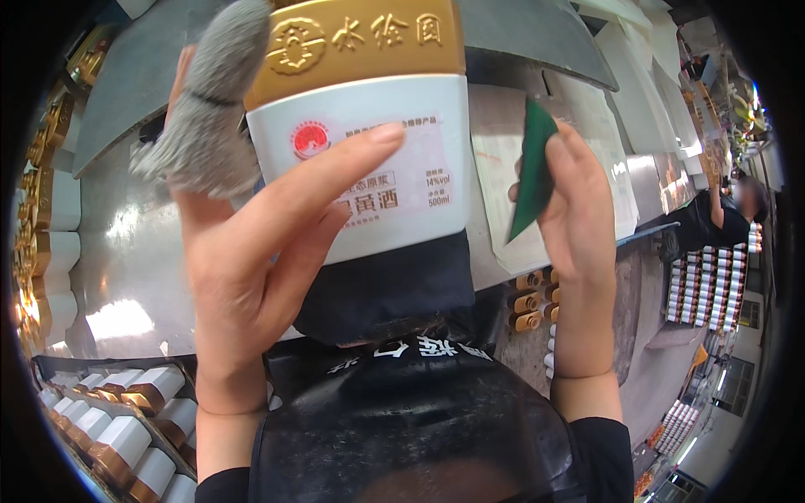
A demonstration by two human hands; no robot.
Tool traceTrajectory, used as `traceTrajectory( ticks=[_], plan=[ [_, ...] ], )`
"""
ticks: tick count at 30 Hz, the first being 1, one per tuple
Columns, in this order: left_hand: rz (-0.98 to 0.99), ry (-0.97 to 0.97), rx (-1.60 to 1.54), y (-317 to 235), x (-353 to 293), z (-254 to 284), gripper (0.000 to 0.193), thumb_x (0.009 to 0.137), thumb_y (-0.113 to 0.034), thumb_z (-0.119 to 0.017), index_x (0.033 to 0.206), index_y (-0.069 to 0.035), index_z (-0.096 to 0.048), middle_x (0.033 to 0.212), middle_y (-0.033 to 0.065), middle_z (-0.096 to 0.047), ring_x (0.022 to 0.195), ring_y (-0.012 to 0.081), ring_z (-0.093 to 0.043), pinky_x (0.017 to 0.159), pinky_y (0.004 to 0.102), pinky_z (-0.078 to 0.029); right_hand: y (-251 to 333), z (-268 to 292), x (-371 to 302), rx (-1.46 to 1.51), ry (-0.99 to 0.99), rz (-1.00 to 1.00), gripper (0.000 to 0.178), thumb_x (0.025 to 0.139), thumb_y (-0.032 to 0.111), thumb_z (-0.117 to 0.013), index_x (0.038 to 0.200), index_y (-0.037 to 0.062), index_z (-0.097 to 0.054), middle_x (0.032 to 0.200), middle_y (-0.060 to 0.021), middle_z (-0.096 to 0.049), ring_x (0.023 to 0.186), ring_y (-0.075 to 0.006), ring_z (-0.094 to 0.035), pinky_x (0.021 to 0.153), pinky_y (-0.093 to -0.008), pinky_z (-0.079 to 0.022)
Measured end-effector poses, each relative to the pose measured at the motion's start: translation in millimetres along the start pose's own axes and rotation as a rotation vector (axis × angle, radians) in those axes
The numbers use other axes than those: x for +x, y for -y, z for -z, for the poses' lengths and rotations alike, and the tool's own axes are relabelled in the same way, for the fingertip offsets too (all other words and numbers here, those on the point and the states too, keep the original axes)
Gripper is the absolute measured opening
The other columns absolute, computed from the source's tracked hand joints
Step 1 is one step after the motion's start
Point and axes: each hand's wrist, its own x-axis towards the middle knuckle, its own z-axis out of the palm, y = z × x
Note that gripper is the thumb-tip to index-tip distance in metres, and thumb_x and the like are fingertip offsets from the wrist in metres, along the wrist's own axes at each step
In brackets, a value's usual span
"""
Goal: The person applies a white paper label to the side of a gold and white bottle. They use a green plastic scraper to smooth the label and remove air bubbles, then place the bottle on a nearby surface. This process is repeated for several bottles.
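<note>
The left hand (pixel 251 251) clasps a white bottle (pixel 369 142) with a gold cap, held up close at centre, a grey cloth (pixel 205 109) pinched behind it. The right hand (pixel 574 193) pinches a green label (pixel 532 172) just right of the bottle. This looks like labelling; next the label must meet the bottle squarely. More bottles (pixel 126 423) lie crated near left, none obstructing, and the steel table (pixel 126 251) lies beyond

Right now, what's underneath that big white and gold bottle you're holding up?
A dark cloth shows under the bottle, bunched against the dark apron. The left hand grips the bottle; the right hand holds a green card. The bottle's base is covered, so it cannot be seen.
</note>
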Motion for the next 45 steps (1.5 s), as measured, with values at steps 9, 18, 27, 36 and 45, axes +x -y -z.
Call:
traceTrajectory(
  ticks=[9, 18, 27, 36, 45],
  plan=[
    [-0.081, -0.062, -0.103, -7, 6, -23, 0.038, 0.084, 0.002, -0.058, 0.115, -0.015, -0.071, 0.147, 0.0161, -0.039, 0.145, 0.0315, -0.017, 0.112, 0.0411, -0.028, 1, -23, -60, -0.337, 0.107, 0.103, 0.019, 0.086, 0.005, -0.068, 0.093, 0.0001, -0.051, 0.088, -0.0079, -0.065, 0.077, -0.0075, -0.061, 0.069, -0.0215, -0.05],
    [0.002, 0.086, -0.196, 3, 7, -14, 0.041, 0.083, 0.004, -0.057, 0.116, -0.017, -0.07, 0.151, 0.0172, -0.031, 0.145, 0.031, -0.015, 0.112, 0.0413, -0.029, -2, -25, -59, -0.367, 0.162, 0.095, 0.018, 0.086, 0.006, -0.068, 0.092, 0.0007, -0.052, 0.087, -0.0077, -0.066, 0.078, -0.0076, -0.062, 0.069, -0.0213, -0.05],
    [-0.135, -0.01, -0.15, 12, 5, -25, 0.043, 0.08, 0.001, -0.059, 0.115, -0.02, -0.071, 0.156, 0.02, -0.016, 0.146, 0.034, -0.012, 0.113, 0.0445, -0.028, -4, -24, -57, -0.403, 0.168, 0.104, 0.017, 0.085, 0.006, -0.068, 0.091, 0.0002, -0.053, 0.086, -0.0071, -0.065, 0.076, -0.0071, -0.062, 0.067, -0.0206, -0.049],
    [-0.075, 0.057, -0.22, -8, 12, -20, 0.045, 0.077, 0.004, -0.06, 0.113, -0.019, -0.072, 0.156, 0.019, -0.013, 0.146, 0.0335, -0.013, 0.112, 0.0433, -0.032, -5, -24, -57, -0.378, 0.159, 0.102, 0.018, 0.084, 0.006, -0.068, 0.091, -0.0001, -0.053, 0.086, -0.0077, -0.066, 0.076, -0.0074, -0.062, 0.068, -0.0207, -0.05],
    [-0.1, 0.069, -0.28, 13, 8, -21, 0.045, 0.077, 0.006, -0.061, 0.113, -0.019, -0.072, 0.157, 0.018, -0.011, 0.145, 0.0329, -0.016, 0.11, 0.0428, -0.036, -7, -24, -55, -0.392, 0.165, 0.122, 0.016, 0.085, 0.005, -0.067, 0.09, 0.0002, -0.053, 0.085, -0.0074, -0.066, 0.075, -0.0066, -0.061, 0.066, -0.0199, -0.049]
  ],
)
